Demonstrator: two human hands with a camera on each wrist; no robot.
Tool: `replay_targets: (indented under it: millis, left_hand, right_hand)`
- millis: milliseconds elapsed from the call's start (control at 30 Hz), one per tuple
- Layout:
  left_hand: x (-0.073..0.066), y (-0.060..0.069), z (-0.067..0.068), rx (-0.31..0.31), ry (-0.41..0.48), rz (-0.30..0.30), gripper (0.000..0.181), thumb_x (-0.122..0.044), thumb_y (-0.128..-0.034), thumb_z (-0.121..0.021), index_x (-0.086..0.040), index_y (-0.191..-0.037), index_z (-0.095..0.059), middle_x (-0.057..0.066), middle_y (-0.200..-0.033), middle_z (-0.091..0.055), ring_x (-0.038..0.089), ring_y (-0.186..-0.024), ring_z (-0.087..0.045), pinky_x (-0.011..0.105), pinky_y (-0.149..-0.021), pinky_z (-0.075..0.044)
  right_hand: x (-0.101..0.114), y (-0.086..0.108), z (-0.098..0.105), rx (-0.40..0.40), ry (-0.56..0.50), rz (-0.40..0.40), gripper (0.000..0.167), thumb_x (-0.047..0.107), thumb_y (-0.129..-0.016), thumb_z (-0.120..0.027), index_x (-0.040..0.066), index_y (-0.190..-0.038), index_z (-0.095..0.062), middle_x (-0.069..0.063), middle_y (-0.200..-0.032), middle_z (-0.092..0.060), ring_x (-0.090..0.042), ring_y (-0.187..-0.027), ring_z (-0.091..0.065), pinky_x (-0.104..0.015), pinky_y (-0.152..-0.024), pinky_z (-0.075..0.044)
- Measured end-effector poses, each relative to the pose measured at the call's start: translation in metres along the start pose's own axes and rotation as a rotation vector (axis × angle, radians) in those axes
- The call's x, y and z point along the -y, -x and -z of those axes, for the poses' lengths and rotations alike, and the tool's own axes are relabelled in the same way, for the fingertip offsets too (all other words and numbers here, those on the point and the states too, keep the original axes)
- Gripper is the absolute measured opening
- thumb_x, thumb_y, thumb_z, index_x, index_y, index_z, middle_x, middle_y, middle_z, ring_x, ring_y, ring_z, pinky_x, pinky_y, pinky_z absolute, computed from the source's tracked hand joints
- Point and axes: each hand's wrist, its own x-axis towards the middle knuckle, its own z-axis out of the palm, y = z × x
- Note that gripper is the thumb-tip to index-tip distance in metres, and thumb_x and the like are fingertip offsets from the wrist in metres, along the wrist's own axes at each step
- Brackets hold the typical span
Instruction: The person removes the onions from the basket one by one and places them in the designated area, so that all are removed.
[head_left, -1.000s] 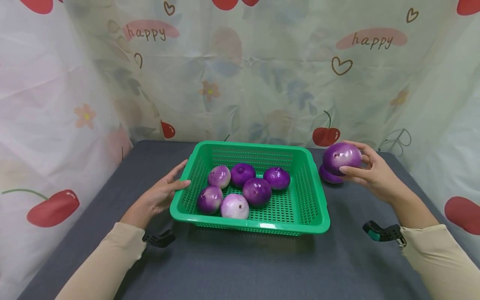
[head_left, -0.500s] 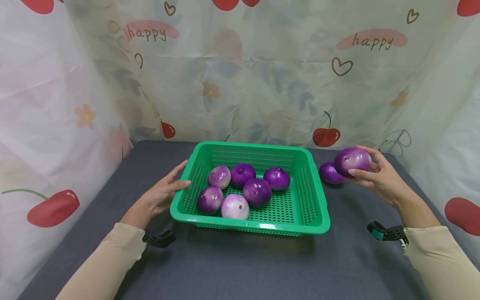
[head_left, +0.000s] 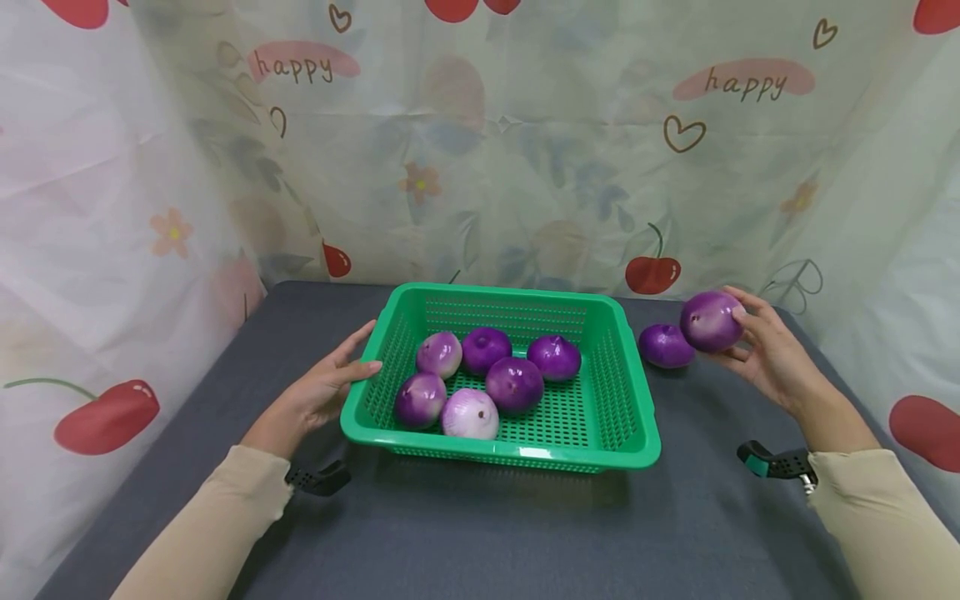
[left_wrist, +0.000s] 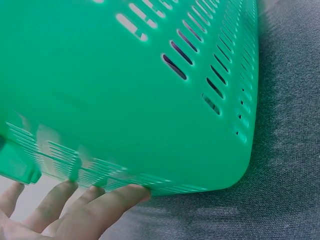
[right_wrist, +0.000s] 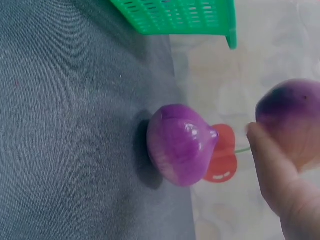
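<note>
My right hand [head_left: 765, 354] holds a purple onion [head_left: 711, 321] in the air, to the right of the basket. Below and left of it, another purple onion [head_left: 666, 346] sits on the table; in the right wrist view this onion [right_wrist: 181, 145] lies with its pointed tip toward the backdrop. At the left end of the green plastic basket [head_left: 517, 454], my left hand [head_left: 318, 387] has its thumb on the rim. The left wrist view shows its fingertips [left_wrist: 132, 192] against the outer wall, fingers fairly straight. Several onions, including a paler one [head_left: 470, 413], lie inside the basket.
A dark grey cloth-like surface covers the table [head_left: 480, 533]. Behind it and at both sides hangs a patterned curtain [head_left: 517, 192]. Black straps with devices are worn at both wrists, including the right strap [head_left: 772, 461].
My right hand has moved rightward with its onion and its grip on it has shifted, so more of the onion on the table shows. My left hand and the basket have stayed put.
</note>
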Motion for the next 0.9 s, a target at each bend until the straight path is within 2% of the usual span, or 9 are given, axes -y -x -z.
replay_targets:
  millis: [67,233,300,433,600,700,733,833,900]
  left_hand:
    - [0.0,0.0,0.0,0.0,0.007,0.0,0.077,-0.015,-0.0994,-0.055,-0.037,-0.155,-0.008,0.021,-0.151,-0.027,0.027,-0.117,-0.057,0.05,-0.089,-0.051]
    - [0.0,-0.001,0.0,0.001,0.02,-0.001,0.077,-0.014,-0.0993,-0.055,-0.037,-0.156,-0.007,0.02,-0.152,-0.026,0.028,-0.118,-0.057,0.05,-0.089,-0.051]
    - [0.0,-0.001,0.0,0.002,0.02,-0.003,0.077,-0.014,-0.0994,-0.055,-0.037,-0.156,-0.007,0.021,-0.151,-0.026,0.028,-0.118,-0.057,0.049,-0.089,-0.051]
    - [0.001,0.0,0.0,0.001,0.019,-0.005,0.077,-0.014,-0.0992,-0.055,-0.037,-0.155,-0.008,0.021,-0.15,-0.028,0.027,-0.116,-0.059,0.05,-0.089,-0.051]
    - [0.0,0.0,0.0,0.0,0.016,-0.004,0.077,-0.015,-0.0993,-0.055,-0.037,-0.155,-0.008,0.023,-0.15,-0.028,0.028,-0.116,-0.059,0.05,-0.089,-0.051]
    - [0.0,0.0,0.0,0.003,0.015,-0.005,0.077,-0.015,-0.0994,-0.055,-0.038,-0.155,-0.008,0.023,-0.15,-0.027,0.029,-0.117,-0.058,0.05,-0.089,-0.051]
    - [0.001,0.0,0.0,0.003,0.015,-0.005,0.077,-0.015,-0.0994,-0.055,-0.038,-0.155,-0.008,0.023,-0.15,-0.027,0.029,-0.117,-0.057,0.05,-0.089,-0.051]
    - [0.001,-0.001,0.0,0.006,0.015,-0.006,0.077,-0.014,-0.0995,-0.055,-0.037,-0.155,-0.008,0.023,-0.15,-0.026,0.031,-0.119,-0.056,0.051,-0.089,-0.051]
    - [0.001,-0.001,0.0,0.004,0.016,-0.006,0.077,-0.014,-0.0995,-0.055,-0.037,-0.155,-0.008,0.023,-0.151,-0.026,0.031,-0.119,-0.056,0.051,-0.089,-0.051]
  right_hand:
    - [0.0,0.0,0.002,-0.028,0.021,-0.006,0.046,0.022,-0.104,-0.044,0.028,-0.147,-0.029,0.004,-0.136,-0.027,-0.012,-0.099,-0.066,-0.036,-0.079,-0.057]
    - [-0.002,0.001,0.009,-0.08,0.079,-0.024,0.05,0.019,-0.102,-0.048,0.033,-0.146,-0.03,0.0,-0.15,-0.005,-0.008,-0.095,-0.066,-0.04,-0.073,-0.058]
    - [-0.003,0.0,0.012,-0.086,0.082,-0.023,0.05,0.015,-0.101,-0.049,0.033,-0.144,-0.03,-0.002,-0.147,-0.016,-0.01,-0.094,-0.068,-0.042,-0.071,-0.058]
    - [-0.005,-0.001,0.017,-0.138,0.096,-0.013,0.052,0.007,-0.098,-0.054,0.03,-0.138,-0.031,0.002,-0.123,-0.042,-0.008,-0.093,-0.067,-0.037,-0.072,-0.058]
    - [-0.007,-0.007,0.022,-0.279,0.19,-0.057,0.055,0.01,-0.092,-0.065,0.026,-0.135,-0.034,0.006,-0.126,-0.039,-0.004,-0.104,-0.051,-0.026,-0.072,-0.057]
    - [-0.009,-0.009,0.026,-0.35,0.248,-0.072,0.054,0.012,-0.089,-0.07,0.027,-0.13,-0.039,0.007,-0.122,-0.039,-0.007,-0.104,-0.043,-0.021,-0.071,-0.056]
    - [-0.009,-0.01,0.027,-0.363,0.248,-0.063,0.053,0.01,-0.087,-0.071,0.028,-0.128,-0.041,0.009,-0.115,-0.039,-0.005,-0.1,-0.045,-0.019,-0.071,-0.055]
    - [-0.012,-0.011,0.033,-0.392,0.293,-0.047,0.059,0.01,-0.085,-0.074,0.03,-0.129,-0.039,0.0,-0.115,-0.039,-0.005,-0.098,-0.047,-0.013,-0.072,-0.052]
    - [-0.016,-0.012,0.037,-0.411,0.42,-0.053,0.066,0.018,-0.086,-0.075,0.032,-0.137,-0.035,-0.012,-0.124,-0.038,-0.011,-0.104,-0.048,-0.012,-0.074,-0.048]
